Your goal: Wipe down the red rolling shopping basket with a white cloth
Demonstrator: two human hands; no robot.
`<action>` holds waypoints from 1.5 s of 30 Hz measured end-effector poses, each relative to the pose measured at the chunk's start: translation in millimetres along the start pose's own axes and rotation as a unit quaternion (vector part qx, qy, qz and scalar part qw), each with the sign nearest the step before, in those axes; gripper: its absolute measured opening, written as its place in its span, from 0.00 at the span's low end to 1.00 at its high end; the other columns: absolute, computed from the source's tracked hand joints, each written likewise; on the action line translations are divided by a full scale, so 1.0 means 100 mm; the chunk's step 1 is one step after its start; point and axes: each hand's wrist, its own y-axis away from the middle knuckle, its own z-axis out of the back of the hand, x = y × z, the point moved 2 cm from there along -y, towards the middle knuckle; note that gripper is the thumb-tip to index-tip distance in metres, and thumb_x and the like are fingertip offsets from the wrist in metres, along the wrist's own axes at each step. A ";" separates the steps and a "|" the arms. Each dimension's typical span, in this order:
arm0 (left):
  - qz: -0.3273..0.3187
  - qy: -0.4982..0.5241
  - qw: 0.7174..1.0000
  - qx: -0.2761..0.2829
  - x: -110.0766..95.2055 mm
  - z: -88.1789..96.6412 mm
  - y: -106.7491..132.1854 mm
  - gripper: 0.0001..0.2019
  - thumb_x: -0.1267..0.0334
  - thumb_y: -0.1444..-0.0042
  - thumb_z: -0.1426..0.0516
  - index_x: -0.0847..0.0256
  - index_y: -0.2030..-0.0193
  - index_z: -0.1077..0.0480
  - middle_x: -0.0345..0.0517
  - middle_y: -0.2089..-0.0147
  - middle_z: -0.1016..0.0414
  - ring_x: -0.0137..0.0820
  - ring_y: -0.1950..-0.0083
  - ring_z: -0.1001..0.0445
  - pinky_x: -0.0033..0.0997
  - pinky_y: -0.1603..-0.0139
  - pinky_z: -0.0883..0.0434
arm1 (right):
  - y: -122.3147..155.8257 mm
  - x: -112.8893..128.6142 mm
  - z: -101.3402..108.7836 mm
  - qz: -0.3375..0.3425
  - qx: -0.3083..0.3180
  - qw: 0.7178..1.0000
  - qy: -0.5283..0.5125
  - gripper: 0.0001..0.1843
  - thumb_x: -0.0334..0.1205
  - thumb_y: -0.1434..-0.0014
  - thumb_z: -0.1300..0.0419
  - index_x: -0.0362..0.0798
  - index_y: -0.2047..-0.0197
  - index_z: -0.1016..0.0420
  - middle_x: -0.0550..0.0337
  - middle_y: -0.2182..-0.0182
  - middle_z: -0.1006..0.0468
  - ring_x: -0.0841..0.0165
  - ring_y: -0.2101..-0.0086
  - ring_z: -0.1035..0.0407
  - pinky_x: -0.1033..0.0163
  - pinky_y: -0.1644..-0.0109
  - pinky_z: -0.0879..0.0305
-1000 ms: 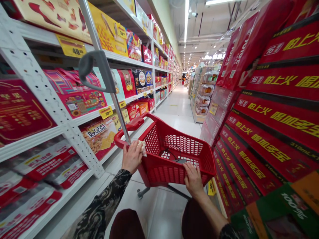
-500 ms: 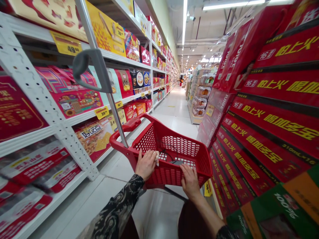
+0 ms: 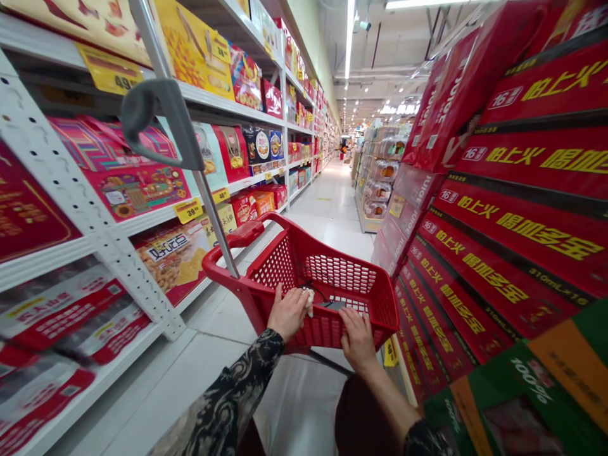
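A red plastic shopping basket (image 3: 365, 278) on wheels stands on the aisle floor in front of me. Its grey pull handle (image 3: 161, 120) rises on a metal pole at upper left. My left hand (image 3: 289, 311) is closed around a small white crumpled cloth or tissue (image 3: 309, 299) and presses it on the basket's near rim. My right hand (image 3: 356, 334) grips the near rim a little to the right, fingers curled over the edge. A dark flat item lies inside the basket.
White shelves (image 3: 109, 240) of boxed snacks with yellow price tags line the left. Stacked red drink cartons (image 3: 513, 221) wall the right, with green cartons (image 3: 522, 392) at lower right. The pale tiled aisle (image 3: 332, 196) runs ahead towards more displays.
My left hand slid with the cloth along the basket rim from the left corner towards the middle. The basket and the view shifted slightly left and nearer.
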 end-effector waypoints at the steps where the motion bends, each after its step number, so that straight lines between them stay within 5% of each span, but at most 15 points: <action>1: 0.005 0.000 1.000 0.001 0.04 0.03 0.00 0.16 0.65 0.41 0.53 0.55 0.47 0.35 0.47 0.49 0.28 0.37 0.47 0.32 0.57 0.35 0.57 | 0.00 -0.01 0.00 0.001 0.001 1.000 0.000 0.28 0.25 0.49 0.54 0.42 0.44 0.37 0.51 0.47 0.31 0.63 0.44 0.43 0.50 0.39 0.56; 6: 0.039 -0.006 0.999 -0.015 0.22 0.11 0.04 0.16 0.65 0.41 0.54 0.55 0.48 0.34 0.49 0.48 0.29 0.39 0.45 0.33 0.58 0.35 0.55 | 0.02 0.00 -0.01 -0.012 0.000 1.000 -0.010 0.28 0.25 0.50 0.53 0.44 0.44 0.36 0.51 0.47 0.31 0.62 0.44 0.43 0.49 0.39 0.56; 12: 0.036 -0.008 0.999 -0.004 0.04 -0.06 0.02 0.18 0.66 0.42 0.54 0.60 0.46 0.35 0.50 0.47 0.28 0.39 0.44 0.34 0.55 0.37 0.50 | -0.29 0.30 0.00 -0.098 -0.033 0.992 -0.071 0.29 0.30 0.49 0.51 0.43 0.42 0.40 0.46 0.44 0.36 0.57 0.43 0.44 0.42 0.40 0.53; 18: 0.024 0.037 0.998 0.042 -0.02 -0.11 0.00 0.25 0.66 0.44 0.54 0.66 0.39 0.43 0.54 0.40 0.36 0.35 0.39 0.38 0.48 0.35 0.51 | -0.78 0.81 -0.06 -0.020 0.044 0.980 -0.191 0.29 0.28 0.49 0.52 0.41 0.41 0.39 0.47 0.44 0.35 0.63 0.44 0.42 0.53 0.41 0.44; 24: 0.001 0.022 0.998 0.063 0.23 0.08 0.19 0.30 0.58 0.48 0.50 0.67 0.38 0.45 0.54 0.35 0.44 0.40 0.34 0.49 0.52 0.33 0.60 | -0.74 1.01 -0.16 -0.047 0.092 0.988 -0.115 0.28 0.33 0.46 0.49 0.44 0.41 0.40 0.50 0.42 0.37 0.58 0.42 0.46 0.45 0.41 0.49; 29: 0.007 -0.004 0.997 0.073 0.25 0.14 0.29 0.34 0.56 0.52 0.45 0.64 0.38 0.45 0.55 0.35 0.43 0.41 0.34 0.49 0.52 0.34 0.58 | -0.62 0.98 -0.22 -0.054 0.056 0.993 -0.084 0.26 0.30 0.46 0.50 0.50 0.43 0.38 0.54 0.43 0.36 0.62 0.42 0.46 0.47 0.40 0.53; 37: 0.018 -0.034 0.997 0.064 0.18 0.12 0.31 0.32 0.57 0.51 0.45 0.64 0.39 0.43 0.54 0.36 0.42 0.43 0.33 0.50 0.52 0.34 0.57 | -0.31 0.59 -0.07 -0.107 -0.026 0.992 -0.060 0.25 0.27 0.49 0.51 0.49 0.47 0.34 0.53 0.47 0.32 0.61 0.45 0.43 0.46 0.39 0.61; 45: 0.049 -0.050 0.996 0.061 0.10 0.06 0.31 0.32 0.58 0.50 0.47 0.67 0.38 0.45 0.56 0.35 0.45 0.44 0.32 0.54 0.56 0.35 0.58 | -0.37 0.77 -0.08 -0.097 0.016 0.994 -0.040 0.25 0.30 0.47 0.50 0.48 0.45 0.36 0.53 0.44 0.34 0.59 0.43 0.47 0.44 0.39 0.61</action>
